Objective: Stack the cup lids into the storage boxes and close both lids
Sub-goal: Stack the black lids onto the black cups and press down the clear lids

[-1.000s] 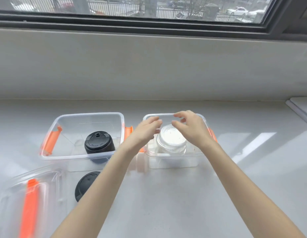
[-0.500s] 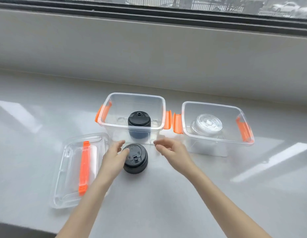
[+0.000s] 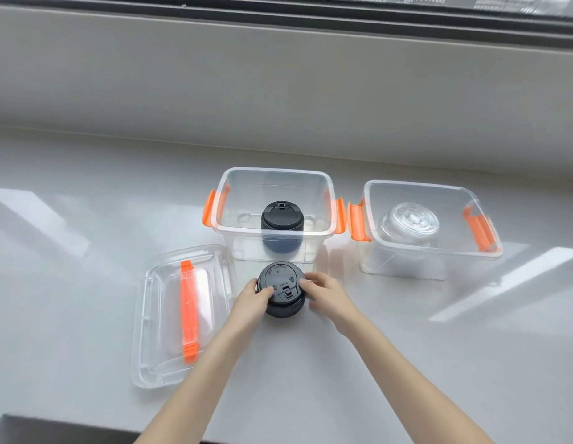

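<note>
Loose clear box lid [image 3: 182, 315], orange handle, lies flat on tabletop [image 3: 406, 363] at far left. Left hand [image 3: 251, 299] and right hand [image 3: 326, 294] clamp fingers on either side of black cup-lid stack [image 3: 280, 291], just in front of middle storage box [image 3: 275, 213]. Lift level, squeeze evenly, seat onto black stack inside [image 3: 282, 219]. Right storage box [image 3: 429, 225] holds clear lids [image 3: 408, 222].

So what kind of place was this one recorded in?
Probably a wide indoor window ledge or counter: a window frame runs along the top, above a plain wall. Nothing shows whether it is a home or a workplace.
</note>
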Demonstrator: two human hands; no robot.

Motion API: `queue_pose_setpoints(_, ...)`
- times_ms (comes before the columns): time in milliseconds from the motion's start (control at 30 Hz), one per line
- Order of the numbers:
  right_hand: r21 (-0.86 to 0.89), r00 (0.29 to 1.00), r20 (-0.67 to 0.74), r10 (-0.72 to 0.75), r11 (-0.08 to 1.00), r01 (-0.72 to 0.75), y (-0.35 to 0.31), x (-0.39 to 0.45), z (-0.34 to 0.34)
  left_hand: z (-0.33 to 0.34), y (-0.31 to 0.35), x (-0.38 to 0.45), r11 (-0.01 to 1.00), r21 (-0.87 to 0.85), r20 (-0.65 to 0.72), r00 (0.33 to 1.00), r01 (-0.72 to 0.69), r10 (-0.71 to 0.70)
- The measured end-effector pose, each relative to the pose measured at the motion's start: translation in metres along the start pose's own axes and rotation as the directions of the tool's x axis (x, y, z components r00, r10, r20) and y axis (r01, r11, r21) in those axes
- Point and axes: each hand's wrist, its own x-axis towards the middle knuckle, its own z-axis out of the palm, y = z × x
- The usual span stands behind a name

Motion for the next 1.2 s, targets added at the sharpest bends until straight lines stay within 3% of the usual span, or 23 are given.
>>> queue_pose_setpoints(300, 0.104, 1.000, 0.007, 0.004, 0.995, -0.004, -0.014, -0.016, -0.004, -0.017, 0.007, -0.009, 0.997, 0.071, 0.065, 0.998, 0.003, -0.008)
queue_pose_setpoints(433, 0.052, 0.993, 0.029, -0.110, 0.993, 0.109, -0.040, -0.035, -0.014, -0.040, 0.027, -0.025, 0.981, 0.135, 0.116, 0.986, -0.138, 0.123)
queue_pose_setpoints(633, 0.059, 0.939, 0.005, -0.343, 0.938, 0.343, -0.100, -0.043, -0.023, -0.068, 0.089, -0.043, 0.896, 0.219, 0.069, 0.922, -0.387, 0.382)
queue_pose_setpoints(800, 0.041, 0.883, -0.096, -0.459, 0.885, 0.464, -0.142, -0.019, -0.025, -0.066, 0.136, -0.017, 0.870, 0.217, 0.021, 0.893, -0.443, 0.450)
queue_pose_setpoints(1000, -0.019, 0.900, -0.148, -0.410, 0.911, 0.412, -0.159, 0.027, -0.026, -0.055, 0.155, 0.038, 0.891, 0.184, 0.023, 0.908, -0.416, 0.419)
queue_pose_setpoints(1200, -0.279, 0.927, -0.241, -0.288, 0.935, 0.218, -0.145, 0.066, -0.016, -0.038, 0.144, 0.088, 0.920, 0.275, 0.063, 0.960, -0.280, 0.273)
